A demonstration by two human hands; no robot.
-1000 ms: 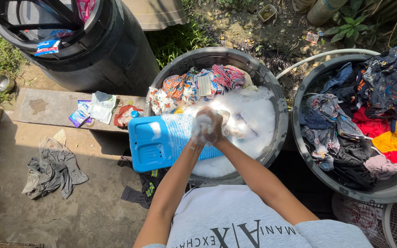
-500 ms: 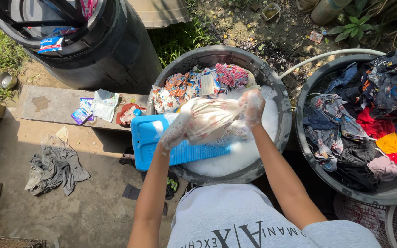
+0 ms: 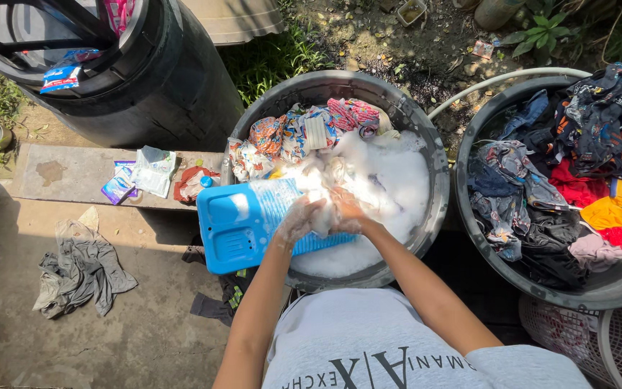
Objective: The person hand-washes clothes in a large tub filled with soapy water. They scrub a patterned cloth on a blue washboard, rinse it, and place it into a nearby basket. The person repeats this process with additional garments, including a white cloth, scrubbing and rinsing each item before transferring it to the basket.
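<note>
Grey and broad, the wash basin [image 3: 426,144] holds foam and patterned clothes along its far rim. Beside it a second basin [image 3: 469,209] is heaped with dark and bright laundry; a black barrel [image 3: 181,86] stands behind. Propped on the near rim lies the blue washboard [image 3: 246,223]. Left hand [image 3: 298,220] and right hand [image 3: 347,210] are both clenched around one soapy cloth [image 3: 323,216] over the board's ridges. Rubbing works best pressed firmly along those ridges, probably. A rag [image 3: 80,274] and sachets [image 3: 138,173] on the bench lie clear.
</note>
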